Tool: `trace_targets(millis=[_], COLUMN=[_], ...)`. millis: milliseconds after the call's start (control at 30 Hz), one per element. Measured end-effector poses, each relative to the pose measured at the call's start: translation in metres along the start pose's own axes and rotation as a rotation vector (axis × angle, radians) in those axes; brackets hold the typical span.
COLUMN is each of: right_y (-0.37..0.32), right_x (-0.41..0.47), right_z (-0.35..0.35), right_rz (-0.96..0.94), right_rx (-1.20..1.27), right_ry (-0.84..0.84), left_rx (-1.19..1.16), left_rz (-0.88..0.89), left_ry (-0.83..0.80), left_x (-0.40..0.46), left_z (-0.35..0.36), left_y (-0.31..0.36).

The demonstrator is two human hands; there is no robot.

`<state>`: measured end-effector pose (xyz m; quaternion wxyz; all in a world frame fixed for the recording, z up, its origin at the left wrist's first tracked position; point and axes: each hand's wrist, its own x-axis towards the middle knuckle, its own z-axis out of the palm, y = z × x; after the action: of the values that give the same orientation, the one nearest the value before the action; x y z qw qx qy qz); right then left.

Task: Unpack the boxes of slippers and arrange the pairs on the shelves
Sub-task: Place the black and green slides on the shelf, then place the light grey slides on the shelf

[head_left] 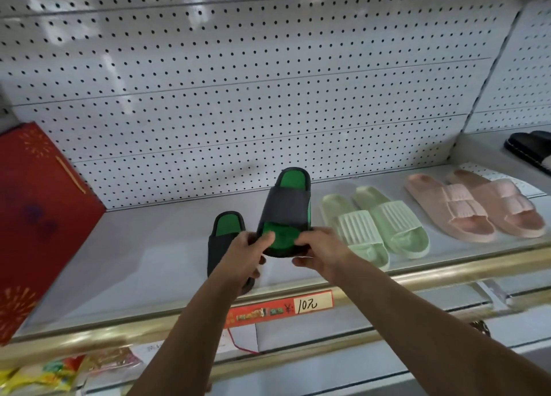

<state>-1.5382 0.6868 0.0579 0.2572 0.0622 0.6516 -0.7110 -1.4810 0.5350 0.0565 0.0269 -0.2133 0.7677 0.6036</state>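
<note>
A dark grey slipper with a green insole is held above the white shelf, its heel end gripped from both sides by my left hand and my right hand. Its mate lies on the shelf just to the left, partly hidden behind my left hand. A light green pair stands to the right, and a pink pair lies further right.
A red box with firework print leans at the shelf's left end. A black slipper shows on the neighbouring shelf at far right. A price label hangs on the gold front rail. Packaged goods lie on the lower shelf.
</note>
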Motion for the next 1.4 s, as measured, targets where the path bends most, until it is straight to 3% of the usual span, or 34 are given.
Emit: trace_targets(millis=[100,167,267,400,667,800,933,1033,1167,1400], right_y=[0.004,0.011,0.020,0.026,0.024,0.024,0.019,0.008,-0.006,0.002], right_x=[0.011,0.016,0.019,0.015,0.007,0.001,-0.018,-0.045,-0.085,-0.165], right_z=[-0.009,-0.010,-0.005,0.003,-0.010,-0.034,-0.084,-0.142,-0.231,-0.388], right_rz=[0.036,0.080,0.044,-0.137,-0.130,-0.155,-0.188,-0.241,-0.255,-0.240], right_rx=[-0.181,-0.289,-0.474,-0.719,-0.755,-0.678,-0.511,-0.403,-0.341,-0.196], right_ry=[0.067,0.031,-0.003,0.049,-0.058,-0.051,0.011,0.077,0.199,0.438], left_rx=[0.289,0.503,0.625,0.627,0.531,0.630,0.312,-0.048,-0.350,-0.401], left_rz=[0.217,0.267,0.156,0.208,0.154,0.217,0.297,0.175,0.044,-0.012], left_ry=[0.307,0.413,0.359,0.282,0.179,0.306,0.201,0.052,-0.093,-0.339], left_x=[0.003,0.011,0.023,0.033,0.038,0.034,0.017,0.001,-0.021,-0.063], left_z=[-0.021,-0.035,-0.046,-0.045,-0.041,-0.024,0.038,0.101,0.191,0.353], left_y=[-0.019,-0.034,-0.044,-0.042,-0.026,-0.009,0.027,0.048,0.064,0.093])
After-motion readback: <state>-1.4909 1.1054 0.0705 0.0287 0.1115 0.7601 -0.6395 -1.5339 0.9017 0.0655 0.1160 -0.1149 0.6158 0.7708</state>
